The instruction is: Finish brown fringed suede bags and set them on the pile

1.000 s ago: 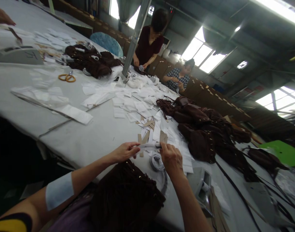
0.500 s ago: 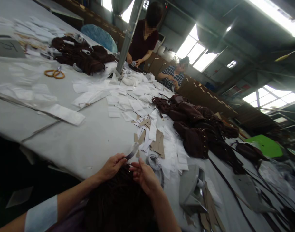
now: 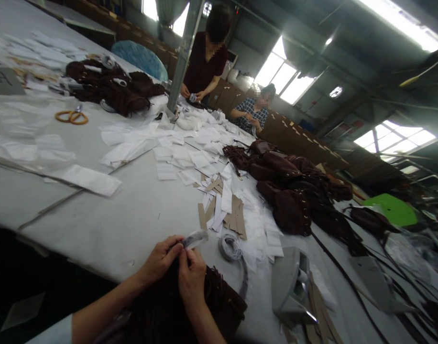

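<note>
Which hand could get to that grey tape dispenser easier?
Probably the right hand: it's nearer the grey tape dispenser, which sits off to the right. The left hand is farther away, though both hands are busy at the shiny strip.

From my station I count one left hand (image 3: pixel 163 259), one right hand (image 3: pixel 192 273), one held strip (image 3: pixel 196 239), one coil (image 3: pixel 225 249), one pair of scissors (image 3: pixel 74 114), one metal post (image 3: pixel 185 55), two co-workers (image 3: pixel 207 62), two big brown heaps (image 3: pixel 289 186).
</note>
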Available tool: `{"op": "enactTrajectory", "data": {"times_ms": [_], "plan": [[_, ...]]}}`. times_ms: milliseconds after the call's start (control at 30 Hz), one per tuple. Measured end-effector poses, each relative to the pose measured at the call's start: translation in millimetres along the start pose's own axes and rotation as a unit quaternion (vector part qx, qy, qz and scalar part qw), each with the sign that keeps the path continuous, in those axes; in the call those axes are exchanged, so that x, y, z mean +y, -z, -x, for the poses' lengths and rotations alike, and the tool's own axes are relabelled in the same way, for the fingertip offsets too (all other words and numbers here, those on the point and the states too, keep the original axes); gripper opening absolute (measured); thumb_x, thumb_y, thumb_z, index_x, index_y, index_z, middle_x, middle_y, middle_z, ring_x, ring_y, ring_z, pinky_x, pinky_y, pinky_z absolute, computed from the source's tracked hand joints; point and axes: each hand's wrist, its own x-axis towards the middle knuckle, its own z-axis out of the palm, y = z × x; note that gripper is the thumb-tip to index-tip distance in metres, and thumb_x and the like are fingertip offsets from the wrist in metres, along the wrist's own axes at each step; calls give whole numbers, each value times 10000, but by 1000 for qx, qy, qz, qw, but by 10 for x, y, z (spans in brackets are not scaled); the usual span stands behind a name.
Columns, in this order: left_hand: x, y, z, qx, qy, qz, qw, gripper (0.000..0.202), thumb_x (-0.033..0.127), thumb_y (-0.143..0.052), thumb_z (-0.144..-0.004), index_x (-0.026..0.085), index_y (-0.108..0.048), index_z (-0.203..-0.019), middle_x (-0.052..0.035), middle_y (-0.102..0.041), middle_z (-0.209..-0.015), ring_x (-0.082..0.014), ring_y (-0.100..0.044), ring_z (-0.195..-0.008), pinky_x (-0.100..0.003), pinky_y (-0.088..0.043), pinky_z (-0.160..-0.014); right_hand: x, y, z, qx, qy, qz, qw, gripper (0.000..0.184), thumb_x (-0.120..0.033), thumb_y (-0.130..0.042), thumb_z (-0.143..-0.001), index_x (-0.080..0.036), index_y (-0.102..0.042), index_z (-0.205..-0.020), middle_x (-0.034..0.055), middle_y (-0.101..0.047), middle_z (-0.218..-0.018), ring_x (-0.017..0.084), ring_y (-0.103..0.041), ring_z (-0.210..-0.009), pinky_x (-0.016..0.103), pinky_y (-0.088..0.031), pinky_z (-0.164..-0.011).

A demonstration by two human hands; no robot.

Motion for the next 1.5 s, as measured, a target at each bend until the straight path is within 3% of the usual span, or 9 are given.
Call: {"op": "enactTrajectory", "data": {"times_ms": [100, 300, 467, 733, 1000, 1167, 1333, 1400, 1500], "plan": [[7, -2, -5, 12, -1, -8, 1000, 285, 363, -466, -902, 167, -628, -1030, -49, -665, -957, -192, -596, -899, -286, -445, -839, -10, 145, -63, -34, -130, -189, 973, 272, -427, -657, -768, -162, -638, -711, -12, -571, -642, 100, -496, -566, 216, -410, -536], [46, -14, 15, -57, -69, -16, 996, 245, 318, -481, -901, 165, -668, -942, -44, -609, -814, -173, -556, -794, -280, -445, -760, -135, 459, -345, -56, -311, -474, 822, 366, -435, -754, -695, -171, -604, -900, -21, -599, -721, 40, -468, -493, 129, -328, -396], [92, 19, 20, -102, -84, -58, 990, 258, 331, -468, -909, 174, -669, -949, -46, -583, -798, -180, -541, -815, -296, -437, -777, -238, 569, -463, -70, -263, -439, 856, 345, -344, -818, -625, -166, -575, -794, -127, -391, -491, -1, -260, -363, 111, -158, -320], [133, 47, 48, -123, -107, -139, 977, 238, 337, -462, -905, 194, -651, -913, -85, -632, -996, -220, -539, -1003, -365, -416, -931, -421, 1043, -465, 150, -87, -321, 931, 421, -406, -832, -568, -175, -492, -657, -118, -424, -483, 13, -326, -363, 155, -248, -329], [633, 218, -82, -131, -44, -104, 985, 502, 391, -559, -834, 240, -511, -1310, -97, -394, -1458, -290, -340, -1343, -440, -271, -1103, -587, 1122, -267, 70, -14, -168, 983, 370, -460, -738, -695, -161, -528, -636, -75, -460, -451, 49, -389, -380, 185, -303, -357], [1125, -248, -231, -209, -28, -25, 977, 487, 514, -459, -876, 147, -577, -1174, -63, -680, -845, -172, -630, -709, -263, -494, -661, -753, 975, -201, -17, 1, -104, 994, 342, -462, -687, -749, -148, -574, -673, -66, -478, -428, 56, -410, -373, 182, -309, -376], [1004, -428, -236, -217, 46, 30, 975, 463, 571, -435, -864, 134, -589, -861, 77, -380, -432, -77, -362, -392, -181, -269, -402, -660, 1203, -143, -54, -8, 7, 998, 379, -489, -617, -791, -128, -651, -900, 4, -617, -559, 122, -543, -429, 232, -436, -424], [935, -392, -244, -193, 64, 35, 978, 451, 570, -452, -853, 134, -569, -864, 93, -345, -404, -71, -322, -366, -179, -222, -386, -597, 1314, -98, 36, 69, 114, 990, 422, -433, -614, -809, -133, -617, -1105, 57, -678, -748, 149, -598, -524, 277, -504, -512], [934, -358, -255, -218, 66, 39, 973, 438, 564, -457, -851, 138, -558, -841, 94, -348, -404, -66, -312, -361, -179, -213, -387, -537, 1362, -46, 87, 267, 301, 911, 417, -266, -583, -841, -193, -555, -1250, 127, -631, -1100, 199, -634, -817, 349, -529, -764]]}}
